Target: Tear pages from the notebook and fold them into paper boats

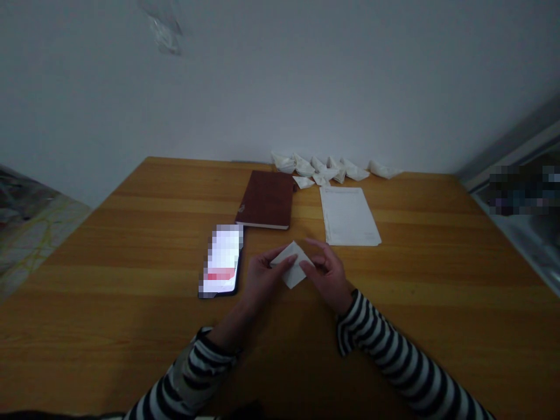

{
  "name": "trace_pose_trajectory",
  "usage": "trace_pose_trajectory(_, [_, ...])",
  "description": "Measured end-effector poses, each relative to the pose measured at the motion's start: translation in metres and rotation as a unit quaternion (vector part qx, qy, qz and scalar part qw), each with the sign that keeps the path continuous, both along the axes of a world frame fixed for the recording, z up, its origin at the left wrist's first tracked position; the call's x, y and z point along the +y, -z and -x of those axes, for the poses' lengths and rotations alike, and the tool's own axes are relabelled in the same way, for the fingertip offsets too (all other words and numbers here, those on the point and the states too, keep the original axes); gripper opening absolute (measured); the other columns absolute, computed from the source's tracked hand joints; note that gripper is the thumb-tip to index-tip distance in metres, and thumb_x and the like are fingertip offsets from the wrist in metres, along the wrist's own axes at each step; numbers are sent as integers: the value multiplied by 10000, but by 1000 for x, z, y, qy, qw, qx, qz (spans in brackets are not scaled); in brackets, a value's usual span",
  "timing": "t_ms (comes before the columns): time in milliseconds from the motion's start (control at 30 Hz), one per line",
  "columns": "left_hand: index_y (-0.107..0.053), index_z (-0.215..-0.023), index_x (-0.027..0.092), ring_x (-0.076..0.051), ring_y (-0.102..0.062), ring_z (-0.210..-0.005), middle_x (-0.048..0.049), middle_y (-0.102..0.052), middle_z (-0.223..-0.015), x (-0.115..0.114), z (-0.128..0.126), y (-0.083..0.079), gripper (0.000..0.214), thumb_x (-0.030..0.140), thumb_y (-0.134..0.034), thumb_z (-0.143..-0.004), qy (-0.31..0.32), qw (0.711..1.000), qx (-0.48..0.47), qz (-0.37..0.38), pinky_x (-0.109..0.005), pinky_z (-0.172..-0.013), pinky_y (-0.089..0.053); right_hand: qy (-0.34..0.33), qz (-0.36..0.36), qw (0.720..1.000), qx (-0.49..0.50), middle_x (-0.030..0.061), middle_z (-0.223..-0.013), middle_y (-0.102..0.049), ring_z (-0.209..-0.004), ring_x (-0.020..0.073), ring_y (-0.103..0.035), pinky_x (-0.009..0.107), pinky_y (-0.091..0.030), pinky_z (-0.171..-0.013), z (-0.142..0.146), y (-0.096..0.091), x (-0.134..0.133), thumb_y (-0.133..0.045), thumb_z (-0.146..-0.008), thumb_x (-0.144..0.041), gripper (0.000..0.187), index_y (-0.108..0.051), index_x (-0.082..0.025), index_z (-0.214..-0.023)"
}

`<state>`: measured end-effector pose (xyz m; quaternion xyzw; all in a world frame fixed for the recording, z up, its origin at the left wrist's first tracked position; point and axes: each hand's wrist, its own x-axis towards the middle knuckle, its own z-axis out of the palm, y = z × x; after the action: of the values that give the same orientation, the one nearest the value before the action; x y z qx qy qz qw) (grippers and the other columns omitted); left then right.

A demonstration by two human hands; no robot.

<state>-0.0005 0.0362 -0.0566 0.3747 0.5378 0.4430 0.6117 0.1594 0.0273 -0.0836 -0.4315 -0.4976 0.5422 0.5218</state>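
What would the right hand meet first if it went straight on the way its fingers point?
The right hand already holds the folded paper. Beyond it, the line probably reaches the brown notebook, though depth is unclear.

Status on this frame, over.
Left hand, right hand: both shut on folded paper. Paper over table. Phone left, notebook and sheet stack behind; nothing blocking.

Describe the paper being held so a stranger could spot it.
On the table, right of the phone, the left hand and right hand pinch a folded paper. Only it is held; the stack and the folded pieces lie farther back.
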Motion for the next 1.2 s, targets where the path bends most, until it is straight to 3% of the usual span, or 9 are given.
trace_pose_trajectory(133, [-755,-1144,139,-177,-677,-729,-97,-789,-967,1,2,1,499,408,-826,-729,23,999,-24,-7,-258,-674,-507,-32,26,999,13,-8,-721,-710,-600,146,-650,260,-507,-562,-1,2,1,-673,-883,-425,450,-550,-237,-1273])
trace_pose_trajectory(333, [-662,-1303,170,-199,-676,-929,-113,-750,-1105,4,5,6,551,430,-746,-825,83,980,-182,-5,-293,-864,-489,-26,41,998,51,33,-858,-756,-726,190,-697,328,-553,-684,-10,-3,8,-608,-920,-478,530,-489,-254,-1386])
trace_pose_trajectory(533, [-172,-1584,241,-139,-656,-790,-13,-724,-860,2,10,11,962,356,-760,-832,92,974,-206,-12,-287,-824,-486,-8,11,1000,-4,37,-821,-713,-703,207,-656,355,-541,-665,-13,1,8,-532,-948,-532,600,-437,-242,-1464])
trace_pose_trajectory(700, [-53,-1591,255,-156,-692,-852,-4,-724,-860,4,14,6,1027,376,-745,-841,127,973,-192,-32,-307,-868,-498,0,23,1000,-5,5,-673,-641,-519,171,-561,311,-490,-503,-13,2,8,-519,-946,-547,631,-418,-237,-1487])
trace_pose_trajectory(767, [-91,-1593,239,-194,-709,-956,-21,-739,-889,6,14,1,1029,392,-755,-822,114,974,-196,-27,-358,-961,-488,24,24,999,10,16,-718,-652,-530,167,-562,306,-493,-492,-15,1,10,-547,-930,-543,585,-485,-248,-1432])
trace_pose_trajectory(867, [-363,-1532,179,-237,-715,-1021,-84,-767,-960,10,15,-6,808,470,-694,-855,62,987,-140,-41,-391,-1000,-493,74,19,997,27,35,-809,-676,-585,177,-589,312,-513,-508,-18,-1,14,-580,-911,-525,498,-556,-256,-1330])
trace_pose_trajectory(967, [-624,-1323,161,-228,-745,-880,-116,-779,-1016,12,18,-10,571,488,-678,-858,18,996,-27,-78,-353,-846,-576,99,17,995,13,28,-789,-686,-612,189,-613,319,-525,-545,-18,-2,15,-589,-909,-510,473,-543,-257,-1307])
trace_pose_trajectory(1067, [-713,-1183,181,-186,-732,-713,-75,-793,-903,13,19,-9,447,411,-757,-802,13,992,48,-113,-297,-687,-591,96,13,995,11,22,-785,-705,-661,193,-649,321,-542,-612,-16,-4,14,-616,-899,-503,445,-548,-256,-1263])
trace_pose_trajectory(1200, [-776,-961,175,-172,-723,-690,-60,-794,-861,10,16,-4,260,336,-798,-759,-10,989,81,-124,-279,-672,-593,69,30,997,37,-19,-691,-685,-568,160,-625,277,-532,-538,-12,-4,12,-666,-864,-508,337,-589,-257,-1076])
